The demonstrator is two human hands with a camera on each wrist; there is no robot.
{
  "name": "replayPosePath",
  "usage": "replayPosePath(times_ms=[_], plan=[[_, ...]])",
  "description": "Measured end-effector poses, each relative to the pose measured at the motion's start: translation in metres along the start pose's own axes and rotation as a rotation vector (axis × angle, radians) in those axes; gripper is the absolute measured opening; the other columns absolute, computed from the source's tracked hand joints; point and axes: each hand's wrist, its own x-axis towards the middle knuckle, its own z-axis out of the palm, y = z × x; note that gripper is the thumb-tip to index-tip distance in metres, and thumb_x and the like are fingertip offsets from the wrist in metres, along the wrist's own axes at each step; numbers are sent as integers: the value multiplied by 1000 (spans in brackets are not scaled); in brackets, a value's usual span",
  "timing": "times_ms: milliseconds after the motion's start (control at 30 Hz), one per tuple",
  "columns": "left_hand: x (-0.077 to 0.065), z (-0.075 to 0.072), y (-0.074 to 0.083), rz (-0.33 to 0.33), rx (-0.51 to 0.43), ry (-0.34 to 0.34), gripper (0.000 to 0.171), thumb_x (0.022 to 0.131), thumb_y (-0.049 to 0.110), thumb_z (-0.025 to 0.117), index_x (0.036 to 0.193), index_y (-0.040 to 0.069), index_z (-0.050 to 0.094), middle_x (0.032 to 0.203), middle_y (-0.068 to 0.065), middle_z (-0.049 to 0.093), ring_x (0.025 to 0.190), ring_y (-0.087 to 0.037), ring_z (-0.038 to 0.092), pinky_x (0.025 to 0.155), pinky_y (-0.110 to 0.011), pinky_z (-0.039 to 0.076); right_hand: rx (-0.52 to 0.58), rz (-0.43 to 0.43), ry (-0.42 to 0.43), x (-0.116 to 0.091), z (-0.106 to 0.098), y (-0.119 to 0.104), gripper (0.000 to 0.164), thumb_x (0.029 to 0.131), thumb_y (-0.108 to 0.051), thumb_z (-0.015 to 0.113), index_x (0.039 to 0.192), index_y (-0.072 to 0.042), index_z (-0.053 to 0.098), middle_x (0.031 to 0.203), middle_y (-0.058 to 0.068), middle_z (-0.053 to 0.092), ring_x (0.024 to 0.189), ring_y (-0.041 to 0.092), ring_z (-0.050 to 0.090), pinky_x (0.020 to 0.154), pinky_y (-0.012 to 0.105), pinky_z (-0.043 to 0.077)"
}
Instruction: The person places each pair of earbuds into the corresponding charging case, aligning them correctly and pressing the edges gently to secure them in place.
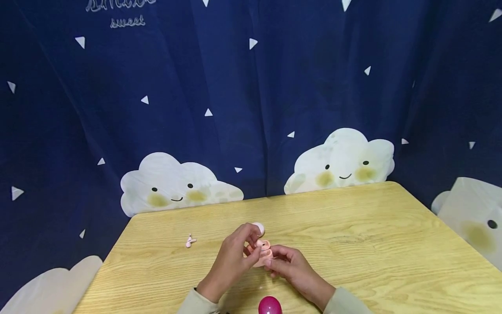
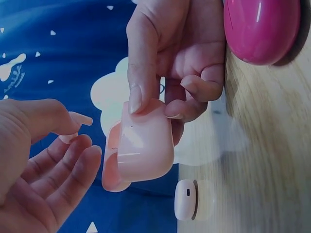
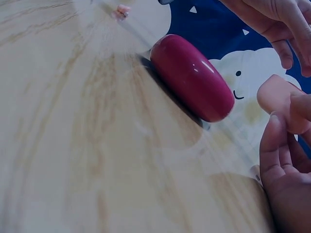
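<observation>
My right hand [image 1: 294, 268] holds a pink earbud case [image 2: 146, 145] with its lid hinged open, thumb on one face and fingers behind. Its hollow inside faces my left hand [image 1: 233, 255]. Between the left thumb and index finger is a small pale pink earbud [image 2: 82, 119], partly hidden by the fingertips and just apart from the case in the left wrist view. The other left fingers are loosely bent. In the right wrist view the case [image 3: 279, 99] shows its smooth outside, and the left hand hangs above it.
Pale pink earbud-like pieces [image 1: 190, 241] lie on the wooden table [image 1: 353, 235] to the left. A whitish rounded piece with a dark slot [image 2: 185, 200] sits beyond the hands. A glossy magenta rounded object [image 1: 269, 305] is at the near edge. A blue curtain [image 1: 251, 87] hangs behind.
</observation>
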Motion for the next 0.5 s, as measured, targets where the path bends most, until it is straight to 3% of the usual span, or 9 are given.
replayPosePath(times_ms=[200, 500], plan=[[-1, -1, -2, 3, -13, -22, 21, 83, 1, 73, 95, 15, 64, 86, 8, 57, 72, -5, 57, 59, -20, 52, 1, 8, 2, 0, 1, -3, 34, 91, -14, 65, 121, 3, 60, 104, 9, 64, 86, 16, 62, 69, 27, 54], [0, -4, -3, -2, -52, -33, 15, 86, 9, 72, 97, 15, 63, 88, 6, 65, 69, -3, 60, 60, -22, 53, 26, 33, 9, 0, 1, -4, 35, 92, -15, 65, 121, 3, 60, 101, 8, 65, 86, 16, 62, 70, 27, 54]])
